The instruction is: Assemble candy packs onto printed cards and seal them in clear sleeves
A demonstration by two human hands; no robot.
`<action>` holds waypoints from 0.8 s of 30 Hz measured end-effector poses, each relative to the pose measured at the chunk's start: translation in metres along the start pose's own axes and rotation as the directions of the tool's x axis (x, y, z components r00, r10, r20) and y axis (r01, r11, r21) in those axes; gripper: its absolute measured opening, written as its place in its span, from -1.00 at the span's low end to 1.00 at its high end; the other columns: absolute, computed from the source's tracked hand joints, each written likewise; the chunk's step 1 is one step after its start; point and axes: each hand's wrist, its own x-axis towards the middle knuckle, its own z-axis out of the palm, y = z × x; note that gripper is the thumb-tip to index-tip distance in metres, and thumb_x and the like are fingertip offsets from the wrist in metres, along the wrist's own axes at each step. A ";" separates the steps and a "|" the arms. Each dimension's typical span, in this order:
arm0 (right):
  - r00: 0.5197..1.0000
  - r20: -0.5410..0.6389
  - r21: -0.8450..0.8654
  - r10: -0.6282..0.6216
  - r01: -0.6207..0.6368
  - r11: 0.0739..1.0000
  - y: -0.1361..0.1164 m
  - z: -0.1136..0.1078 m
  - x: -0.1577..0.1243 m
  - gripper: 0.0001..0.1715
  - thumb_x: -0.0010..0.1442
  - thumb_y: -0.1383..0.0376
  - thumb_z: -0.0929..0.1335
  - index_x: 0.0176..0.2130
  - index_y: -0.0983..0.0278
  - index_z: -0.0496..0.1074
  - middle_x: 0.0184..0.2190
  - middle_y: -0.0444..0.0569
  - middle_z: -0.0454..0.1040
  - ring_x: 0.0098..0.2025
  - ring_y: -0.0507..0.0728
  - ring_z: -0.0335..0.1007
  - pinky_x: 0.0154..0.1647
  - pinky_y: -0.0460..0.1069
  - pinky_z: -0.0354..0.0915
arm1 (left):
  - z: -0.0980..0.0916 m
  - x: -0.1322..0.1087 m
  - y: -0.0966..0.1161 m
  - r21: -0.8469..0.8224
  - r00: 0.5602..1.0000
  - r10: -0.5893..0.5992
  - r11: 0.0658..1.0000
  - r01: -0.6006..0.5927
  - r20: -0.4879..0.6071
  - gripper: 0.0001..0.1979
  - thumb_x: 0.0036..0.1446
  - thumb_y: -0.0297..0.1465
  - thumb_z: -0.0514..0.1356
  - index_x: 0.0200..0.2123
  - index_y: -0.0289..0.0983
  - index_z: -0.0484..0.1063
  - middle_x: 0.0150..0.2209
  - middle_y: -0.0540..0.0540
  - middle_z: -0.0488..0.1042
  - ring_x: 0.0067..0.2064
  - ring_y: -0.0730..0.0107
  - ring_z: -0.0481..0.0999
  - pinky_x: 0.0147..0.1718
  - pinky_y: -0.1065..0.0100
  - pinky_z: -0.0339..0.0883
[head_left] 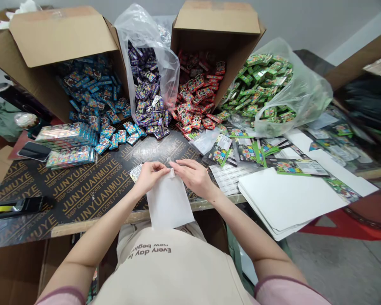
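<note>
A plain white sheet (169, 205) hangs over the table's front edge in front of my apron. My left hand (153, 176) pinches its upper edge, thumb and forefinger pressed together. My right hand (195, 176) is closed at the same edge, fingers together over a small folded white part; its thumb is mostly hidden. Between the fingertips a small clear, shiny bit shows, too small to name. Beside my left hand lies a printed card (135, 172), partly covered by the hand. To the right of my right hand is a sheet of small printed labels (230, 178).
Small packets lie in heaps: blue (93, 91), purple (149, 101), red (193, 101) and green (257, 80), spilling from cartons and clear bags. Packed stacks (71, 156) and a phone (34, 151) are left. White boards (282, 199) overhang the front edge at right.
</note>
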 end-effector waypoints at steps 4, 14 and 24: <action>0.972 -0.188 0.001 0.141 -0.143 0.990 0.012 0.003 -0.017 -0.44 0.25 0.39 0.29 0.21 0.07 0.22 -0.04 -0.04 0.52 0.03 0.13 0.41 0.09 0.12 0.32 | 0.000 0.006 -0.019 0.009 0.998 -0.043 0.999 0.043 -0.041 -0.73 -0.07 -0.20 0.23 -0.56 -0.32 0.45 -0.63 0.03 0.36 -0.56 0.50 0.24 -0.54 0.43 0.05; 0.702 0.259 -0.262 0.663 -0.609 0.748 0.066 -0.004 -0.115 0.15 0.00 0.23 0.39 0.37 0.17 -0.29 0.36 0.29 -0.26 0.28 0.43 0.05 0.15 0.33 0.06 | 0.023 0.066 -0.070 0.066 0.986 -0.163 0.984 0.165 -0.028 -0.86 -0.06 -0.38 0.18 -0.49 -0.35 0.47 -0.60 0.04 0.38 -0.54 0.48 0.29 -0.52 0.45 0.10; 0.763 -0.141 -0.283 0.631 -0.642 0.713 0.050 -0.017 -0.081 0.14 0.10 0.06 0.36 0.36 0.16 -0.38 0.33 0.24 -0.12 0.33 0.41 -0.08 0.15 0.29 0.06 | 0.077 0.089 -0.063 0.055 0.985 -0.103 0.994 0.097 0.137 -0.38 -0.16 -0.67 0.17 0.07 -0.42 0.37 -0.28 -0.18 0.59 -0.29 0.29 0.55 -0.27 0.30 0.41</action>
